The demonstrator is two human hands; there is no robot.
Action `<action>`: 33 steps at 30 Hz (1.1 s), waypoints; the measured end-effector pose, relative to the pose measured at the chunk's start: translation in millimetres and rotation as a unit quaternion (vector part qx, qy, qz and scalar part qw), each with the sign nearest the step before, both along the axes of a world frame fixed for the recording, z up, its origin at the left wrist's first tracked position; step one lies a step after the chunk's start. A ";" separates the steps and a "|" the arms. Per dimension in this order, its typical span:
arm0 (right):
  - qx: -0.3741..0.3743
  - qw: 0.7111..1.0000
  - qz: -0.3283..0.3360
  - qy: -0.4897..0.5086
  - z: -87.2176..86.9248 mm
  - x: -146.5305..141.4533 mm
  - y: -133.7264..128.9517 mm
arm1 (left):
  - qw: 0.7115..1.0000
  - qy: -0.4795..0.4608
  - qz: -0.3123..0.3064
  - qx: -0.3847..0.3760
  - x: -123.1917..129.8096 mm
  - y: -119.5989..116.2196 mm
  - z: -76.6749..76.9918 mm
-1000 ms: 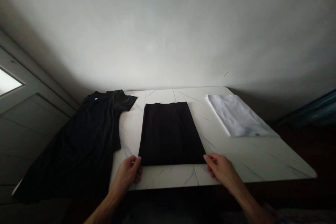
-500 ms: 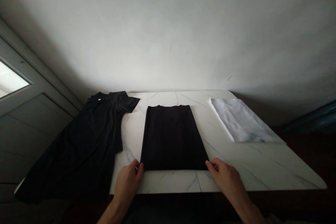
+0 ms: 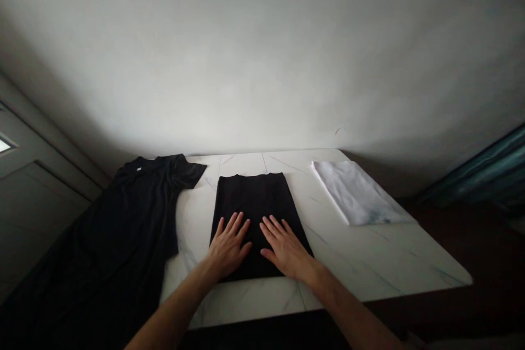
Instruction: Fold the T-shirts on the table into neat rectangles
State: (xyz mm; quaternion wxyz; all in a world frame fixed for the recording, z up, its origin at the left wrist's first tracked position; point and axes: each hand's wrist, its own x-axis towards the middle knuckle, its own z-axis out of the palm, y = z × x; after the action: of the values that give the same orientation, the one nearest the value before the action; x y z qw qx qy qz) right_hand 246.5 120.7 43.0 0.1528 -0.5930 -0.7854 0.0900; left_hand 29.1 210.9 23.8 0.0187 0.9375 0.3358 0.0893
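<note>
A folded black garment (image 3: 254,197) lies in a neat rectangle in the middle of the marble table (image 3: 246,301). My left hand (image 3: 227,243) rests flat on its near left part with the fingers spread. My right hand (image 3: 285,243) lies flat on the near right part, also spread, and the two hands are a small gap apart. Neither hand grips the cloth. To the left, a black T-shirt (image 3: 127,213) lies spread out and hangs past the table's left edge. A folded white cloth (image 3: 356,194) sits at the far right.
The white marble tabletop has grey veins and a rounded corner at the right. A wall (image 3: 262,65) stands behind it. A door (image 3: 28,191) is at the left, and a teal curtain (image 3: 479,169) hangs at the right.
Both hands have moved from the near corners of the folded black garment onto its top, now lying flat with spread fingers. The view has tilted slightly, and the cloth items look unmoved.
</note>
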 end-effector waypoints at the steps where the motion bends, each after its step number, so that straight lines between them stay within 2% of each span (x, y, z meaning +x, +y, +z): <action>1: -0.011 1.000 -0.011 -0.018 -4.6 5.4 3.1 | 1.000 0.008 0.023 -0.003 -3.6 7.0 -5.3; 3: -0.021 0.998 -0.042 -0.042 -12.5 17.3 5.2 | 0.997 0.008 0.074 0.000 -12.0 16.9 -12.4; 5: -0.018 0.997 -0.058 -0.055 -16.9 25.1 5.3 | 0.995 -0.004 0.097 0.016 -15.3 22.0 -14.6; 9: -0.025 0.997 -0.049 -0.060 -18.7 27.1 5.1 | 0.999 -0.013 0.037 0.015 -6.1 29.7 -12.4; 13: -0.041 0.995 -0.065 -0.061 -16.6 27.0 6.8 | 0.999 0.006 0.047 -0.014 -1.1 45.0 -11.6; 18: 0.014 0.995 -0.073 -0.062 -6.7 22.7 33.2 | 1.000 0.007 0.004 -0.010 5.3 57.4 -10.4; 20: 0.014 0.995 -0.080 -0.066 -7.7 22.2 44.9 | 1.000 0.017 -0.003 -0.014 6.8 59.4 -10.2; 24: -0.008 0.991 -0.116 -0.071 -17.1 24.2 54.6 | 0.999 0.022 0.034 0.003 3.1 65.0 -11.2; 28: -0.008 0.992 -0.097 -0.082 -17.0 24.1 60.1 | 0.997 0.035 0.063 0.022 3.3 69.9 -10.7; 31: -0.037 0.990 -0.104 -0.086 -11.5 22.0 70.9 | 0.991 0.048 0.126 0.020 14.6 71.9 -4.1; 33: -0.019 0.991 -0.104 -0.087 -9.2 19.0 80.5 | 0.990 0.039 0.132 0.026 26.5 74.1 2.5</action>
State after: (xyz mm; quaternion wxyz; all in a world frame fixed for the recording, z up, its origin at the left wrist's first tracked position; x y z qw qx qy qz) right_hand 265.5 201.2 33.8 0.0810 -0.6799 -0.7278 0.0369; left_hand 55.6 285.0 26.3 -0.0304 0.8877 0.4550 0.0633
